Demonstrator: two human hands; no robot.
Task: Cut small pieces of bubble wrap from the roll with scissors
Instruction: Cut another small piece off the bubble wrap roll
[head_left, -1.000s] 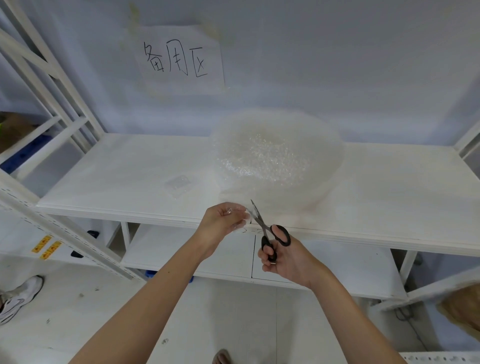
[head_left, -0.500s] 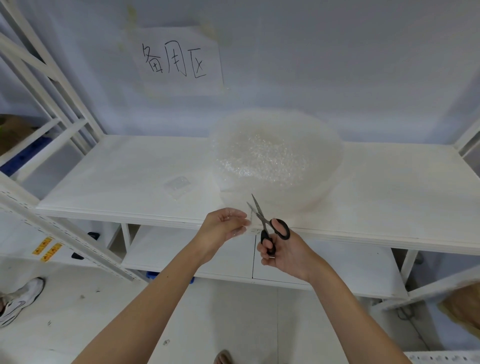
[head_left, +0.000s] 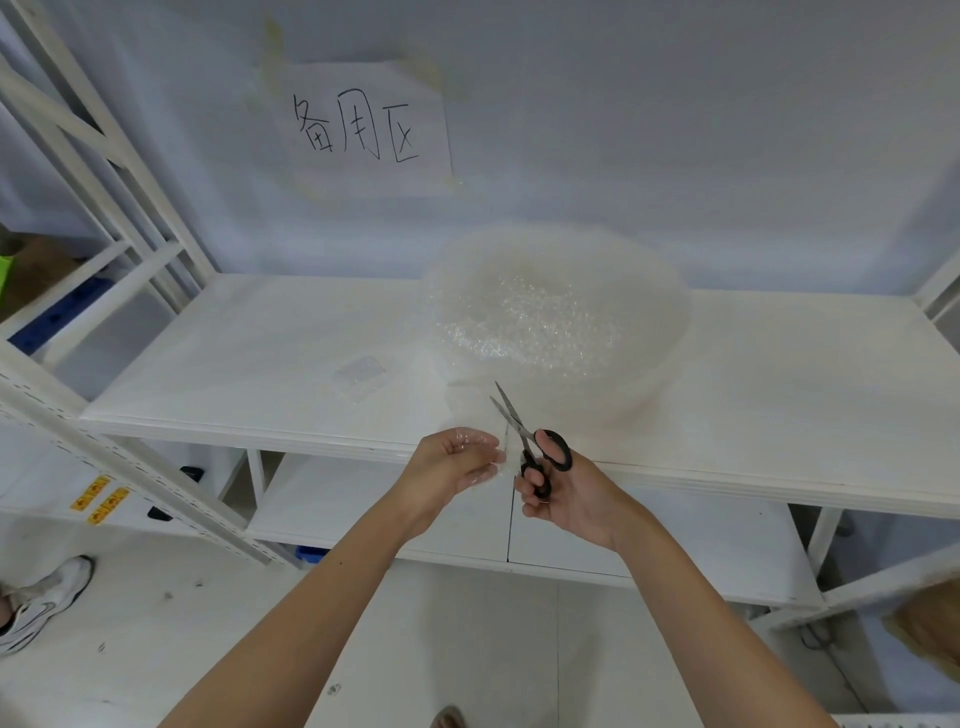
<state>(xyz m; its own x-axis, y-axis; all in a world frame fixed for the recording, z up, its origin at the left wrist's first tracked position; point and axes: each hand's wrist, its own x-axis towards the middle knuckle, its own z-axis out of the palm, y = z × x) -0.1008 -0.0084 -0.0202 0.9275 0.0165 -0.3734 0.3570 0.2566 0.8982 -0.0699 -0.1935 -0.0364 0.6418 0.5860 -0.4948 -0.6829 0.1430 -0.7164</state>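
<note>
The scissors blades have opened wider since a moment ago, ready for another snip. The right hand grips their black handles. The left hand pinches the loose wrap. The bubble wrap roll sits mid-frame on the shelf.

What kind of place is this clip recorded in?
Probably a stockroom or packing area. White metal shelving stands against the wall, a handwritten paper sign is taped above it, and a big roll of bubble wrap sits on the shelf.
</note>
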